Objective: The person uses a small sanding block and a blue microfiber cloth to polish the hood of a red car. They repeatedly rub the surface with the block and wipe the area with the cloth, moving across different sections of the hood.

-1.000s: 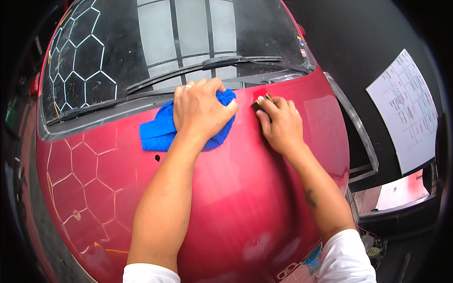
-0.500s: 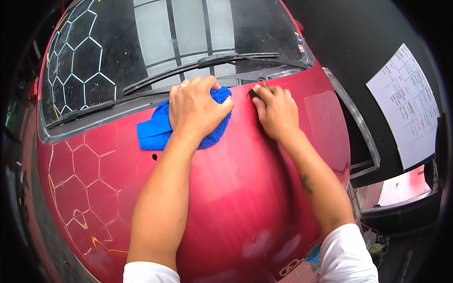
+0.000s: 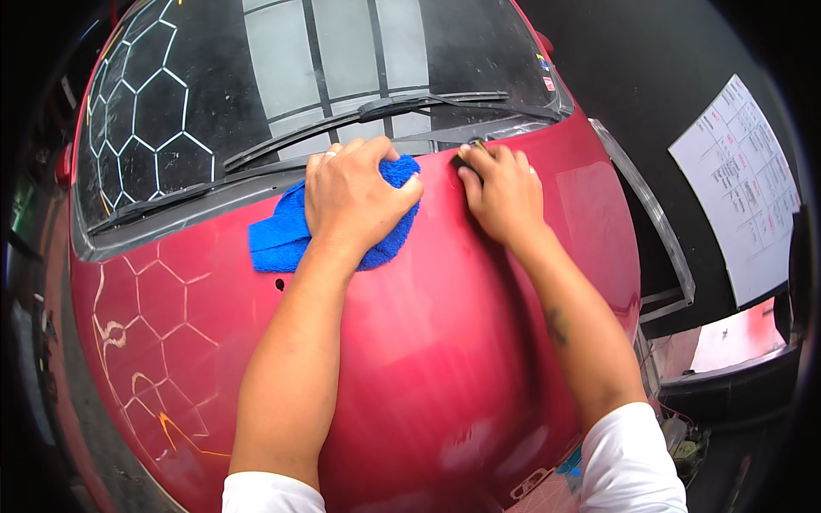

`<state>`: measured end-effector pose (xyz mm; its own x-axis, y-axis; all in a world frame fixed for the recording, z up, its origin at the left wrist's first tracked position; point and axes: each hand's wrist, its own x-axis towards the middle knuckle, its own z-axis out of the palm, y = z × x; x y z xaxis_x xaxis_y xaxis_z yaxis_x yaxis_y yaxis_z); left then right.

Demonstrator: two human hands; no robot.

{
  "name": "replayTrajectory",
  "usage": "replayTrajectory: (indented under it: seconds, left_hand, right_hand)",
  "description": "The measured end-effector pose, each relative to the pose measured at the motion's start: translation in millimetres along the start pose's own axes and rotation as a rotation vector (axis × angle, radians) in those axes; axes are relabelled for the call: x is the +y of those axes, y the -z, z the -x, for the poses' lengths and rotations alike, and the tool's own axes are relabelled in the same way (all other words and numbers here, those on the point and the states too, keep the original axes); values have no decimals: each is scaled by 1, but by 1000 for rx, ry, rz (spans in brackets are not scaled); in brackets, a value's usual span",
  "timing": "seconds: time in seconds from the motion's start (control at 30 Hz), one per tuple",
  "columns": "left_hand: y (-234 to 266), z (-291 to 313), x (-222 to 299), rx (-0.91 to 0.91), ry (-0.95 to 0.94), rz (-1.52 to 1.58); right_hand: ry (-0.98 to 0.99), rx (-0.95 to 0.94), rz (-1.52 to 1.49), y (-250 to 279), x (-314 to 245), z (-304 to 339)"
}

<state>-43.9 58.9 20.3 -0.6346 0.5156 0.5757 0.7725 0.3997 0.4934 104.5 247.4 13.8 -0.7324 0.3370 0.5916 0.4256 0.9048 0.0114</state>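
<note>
A blue microfiber cloth (image 3: pixel 282 244) with a plush, mitt-like side lies on the far part of the red car hood (image 3: pixel 410 368). My left hand (image 3: pixel 355 188) is closed over it and presses it to the paint. Its fingers curl round the cloth's far edge, and the thumb rests along the right side. To the right, near the base of the windshield, my right hand (image 3: pixel 505 188) pinches a small dark applicator block (image 3: pixel 463 161) with a yellowish top edge. The block touches the hood; most of it is hidden under the fingers.
Wipers (image 3: pixel 368 115) cross the foot of the windshield (image 3: pixel 333 51) just beyond my hands. A small dark hole (image 3: pixel 280 285) shows in the hood near the cloth. A white written chart (image 3: pixel 740 188) hangs on the dark wall at right. Hexagonal light reflections lie at left.
My right hand and the applicator block have shifted very slightly, staying by the hood's far edge. My left hand keeps its place on the cloth. The view has moved a little.
</note>
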Motion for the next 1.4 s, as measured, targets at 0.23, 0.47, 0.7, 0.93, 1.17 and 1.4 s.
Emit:
replayTrajectory:
  seconds: [0.23,0.47,0.7,0.93,1.17,1.4]
  left_hand:
    - [0,3,-3,5,-48,-12]
    - [-20,1,7,-106,-174,-265]
    - [-144,-44,125,-434,-419,-303]
    - [-208,50,266,-753,-673,11]
    - [-168,68,220,-746,-656,142]
    - [-83,8,108,-479,-165,-351]
  right_hand:
    - [-170,16,-56,69,71,48]
    - [-508,-17,-203,209,197,263]
    - [-905,-74,-164,282,234,414]
    - [-871,-66,-141,304,247,440]
    - [-930,-65,-140,310,243,461]
    - [-960,35,-229,320,246,467]
